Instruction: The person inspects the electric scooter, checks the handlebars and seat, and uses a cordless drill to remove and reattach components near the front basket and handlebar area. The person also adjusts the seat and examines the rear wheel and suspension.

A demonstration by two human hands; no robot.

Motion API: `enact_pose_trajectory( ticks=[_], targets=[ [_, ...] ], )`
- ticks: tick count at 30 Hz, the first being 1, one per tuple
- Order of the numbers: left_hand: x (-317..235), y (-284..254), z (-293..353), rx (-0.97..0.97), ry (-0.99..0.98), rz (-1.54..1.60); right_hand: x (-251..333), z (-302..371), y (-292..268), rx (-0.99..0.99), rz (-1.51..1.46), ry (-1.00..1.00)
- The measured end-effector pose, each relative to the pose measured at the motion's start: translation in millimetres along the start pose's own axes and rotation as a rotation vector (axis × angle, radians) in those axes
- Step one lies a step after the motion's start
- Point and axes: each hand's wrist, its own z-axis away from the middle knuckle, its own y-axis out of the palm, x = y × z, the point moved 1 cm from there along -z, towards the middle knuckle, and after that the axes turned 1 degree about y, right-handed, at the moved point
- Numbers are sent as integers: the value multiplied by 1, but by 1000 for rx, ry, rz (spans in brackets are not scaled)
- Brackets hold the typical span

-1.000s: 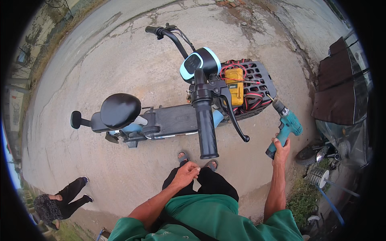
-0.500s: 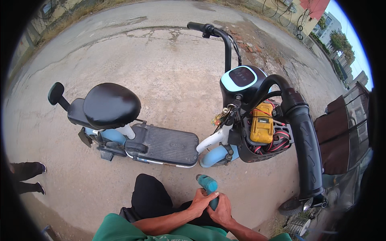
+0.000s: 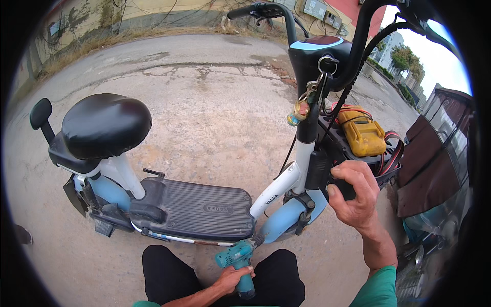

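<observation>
My left hand [image 3: 232,279] is wrapped around the grip of a teal cordless drill [image 3: 236,254], held low between my knees. The drill's chuck points up and right, toward the blue front fender [image 3: 280,225] of an electric scooter. My right hand [image 3: 356,193] is raised at the scooter's front, beside a black box [image 3: 318,170] on the steering column and below the basket [image 3: 388,176]. Its fingers are bent, with thumb and forefinger apart and nothing visible between them. A yellow battery-like pack [image 3: 363,134] rests in the basket with red and black cords.
The scooter's black seat [image 3: 107,125] and ribbed footboard [image 3: 199,207] are in front of me. Keys with a trinket [image 3: 300,110] hang from the column. A vehicle with brown covers [image 3: 429,158] stands on the right. A wall with meter boxes [image 3: 314,9] lies beyond the road.
My right hand has let go of the drill and risen to the scooter's front, leaving the drill in my left hand. My view is lower and closer to the scooter.
</observation>
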Motion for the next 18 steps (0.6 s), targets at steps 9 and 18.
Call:
enact_pose_trajectory(
  ticks=[9, 18],
  targets=[
    [25, -28, -10, 78, -93, -91, -34, -4, -40, 138, 182, 219],
    [33, -50, -31, 274, -104, -148, -40, 16, -58, 75, 179, 234]
  ],
)
